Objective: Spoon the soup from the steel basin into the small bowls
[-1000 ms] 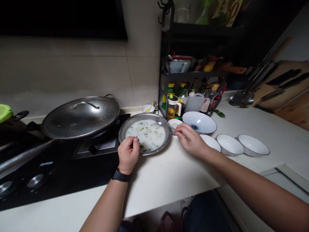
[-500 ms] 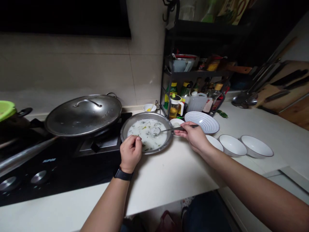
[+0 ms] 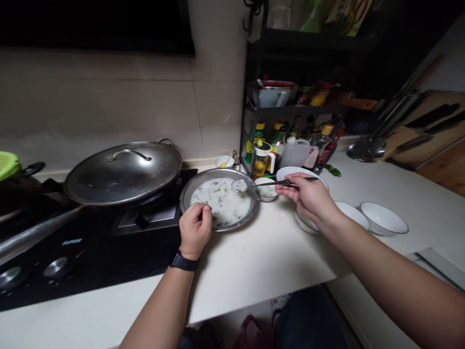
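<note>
A metal basin (image 3: 250,213) of milky white soup with green bits (image 3: 218,198) stands on the counter beside the stove. My left hand (image 3: 196,228), wearing a black watch, is closed at the basin's near left rim, with the fingertips partly hidden. My right hand (image 3: 308,196) grips the dark handle of a long spoon (image 3: 239,185). Its bowl is over the right side of the soup and looks filled with whitish liquid. Just right of the basin, under the spoon's handle, sits a small bowl (image 3: 267,194) with some soup in it.
Several white bowls (image 3: 385,218) line the counter on the right, one partly behind my right hand. A patterned plate (image 3: 290,172) lies behind it. A lidded wok (image 3: 123,172) sits on the stove at left. The spice rack (image 3: 294,109) and a small dish (image 3: 224,162) are behind.
My right hand has moved right and slightly up with the spoon, whose bowl has risen toward the basin's far right side. My left hand stays at the rim.
</note>
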The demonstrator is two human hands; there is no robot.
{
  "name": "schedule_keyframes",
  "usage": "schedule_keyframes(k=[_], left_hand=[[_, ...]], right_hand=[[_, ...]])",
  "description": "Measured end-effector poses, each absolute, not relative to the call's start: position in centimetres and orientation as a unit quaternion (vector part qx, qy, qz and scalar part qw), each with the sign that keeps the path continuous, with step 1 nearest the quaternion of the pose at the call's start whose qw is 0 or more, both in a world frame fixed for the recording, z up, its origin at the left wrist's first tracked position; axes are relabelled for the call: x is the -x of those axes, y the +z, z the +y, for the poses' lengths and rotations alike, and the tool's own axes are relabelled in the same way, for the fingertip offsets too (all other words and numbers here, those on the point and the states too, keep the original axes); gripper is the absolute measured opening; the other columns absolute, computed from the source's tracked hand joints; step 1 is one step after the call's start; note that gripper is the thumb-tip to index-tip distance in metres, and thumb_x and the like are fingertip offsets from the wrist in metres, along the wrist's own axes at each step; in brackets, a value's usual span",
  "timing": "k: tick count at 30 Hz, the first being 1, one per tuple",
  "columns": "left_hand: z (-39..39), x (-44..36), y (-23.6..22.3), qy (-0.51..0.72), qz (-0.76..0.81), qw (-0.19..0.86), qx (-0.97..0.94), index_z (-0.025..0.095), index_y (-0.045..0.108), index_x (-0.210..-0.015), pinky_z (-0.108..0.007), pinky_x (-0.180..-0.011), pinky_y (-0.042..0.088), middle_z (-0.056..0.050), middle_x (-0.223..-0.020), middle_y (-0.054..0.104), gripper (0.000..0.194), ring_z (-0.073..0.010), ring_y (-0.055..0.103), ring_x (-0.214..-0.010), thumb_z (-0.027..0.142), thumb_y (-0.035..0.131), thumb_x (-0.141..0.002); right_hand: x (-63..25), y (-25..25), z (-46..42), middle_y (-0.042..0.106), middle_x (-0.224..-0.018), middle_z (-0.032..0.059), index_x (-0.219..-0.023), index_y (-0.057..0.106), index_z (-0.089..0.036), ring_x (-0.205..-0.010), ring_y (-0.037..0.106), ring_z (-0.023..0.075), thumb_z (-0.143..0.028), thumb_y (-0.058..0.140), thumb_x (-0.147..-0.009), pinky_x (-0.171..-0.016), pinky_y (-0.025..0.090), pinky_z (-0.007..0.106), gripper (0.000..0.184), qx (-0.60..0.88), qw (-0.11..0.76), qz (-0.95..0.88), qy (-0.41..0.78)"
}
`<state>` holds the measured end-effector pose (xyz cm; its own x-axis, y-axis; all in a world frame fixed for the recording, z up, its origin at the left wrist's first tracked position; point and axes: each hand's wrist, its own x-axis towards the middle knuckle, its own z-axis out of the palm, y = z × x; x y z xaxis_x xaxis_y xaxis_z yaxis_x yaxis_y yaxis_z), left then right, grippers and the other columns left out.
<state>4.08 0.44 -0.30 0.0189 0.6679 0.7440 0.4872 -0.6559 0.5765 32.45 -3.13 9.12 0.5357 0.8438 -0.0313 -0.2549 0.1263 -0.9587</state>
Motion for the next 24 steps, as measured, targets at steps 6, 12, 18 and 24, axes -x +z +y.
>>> schedule_keyframes(k=[6,12,18,24], left_hand=[[0.5,-4.1,-0.4,0.565,0.416,0.08,-0.708,0.02,0.062,-0.072,-0.028,-0.064,0.043,-0.003,-0.069,0.064,0.028,-0.0155,0.06,-0.066,0.026,0.052,-0.097],[0.4,-4.1,-0.4,0.568,0.41,0.08,-0.709,0.02,0.062,-0.072,-0.029,-0.065,0.043,-0.003,-0.069,0.064,0.027,-0.0156,0.06,-0.067,0.024,0.052,-0.097],[0.4,-4.0,-0.4,0.563,0.418,0.085,-0.708,0.02,0.062,-0.072,-0.029,-0.066,0.044,-0.003,-0.069,0.064,0.027,-0.0159,0.06,-0.067,0.026,0.052,-0.097],[0.5,-4.1,-0.5,0.564,0.417,0.079,-0.709,0.02,0.062,-0.072,-0.029,-0.066,0.045,-0.003,-0.069,0.065,0.028,-0.0163,0.061,-0.067,0.026,0.052,-0.097]], right_hand=[[-35.8,10.1,-4.0,0.067,-0.069,0.0025,-0.08,0.059,-0.018,-0.066,0.077,0.021,-0.012,0.071,-0.081,-0.068,0.069,0.035,0.013,0.54,0.71,-0.271,0.361],[-37.8,8.8,-4.3,0.065,-0.068,0.0016,-0.077,0.058,-0.019,-0.064,0.075,0.0197,-0.012,0.069,-0.082,-0.066,0.067,0.033,0.013,0.578,0.706,-0.28,0.298],[-38.3,6.2,-5.2,0.07,-0.074,0.004,-0.082,0.061,-0.024,-0.072,0.073,0.0226,-0.028,0.062,-0.09,-0.073,0.063,0.04,0.009,0.652,0.576,-0.467,0.158],[-39.0,5.5,-7.5,0.069,-0.099,0.0113,-0.097,0.066,-0.023,-0.091,0.068,0.0258,-0.025,0.055,-0.095,-0.078,0.058,0.04,0.012,0.508,0.272,-0.814,-0.076]])
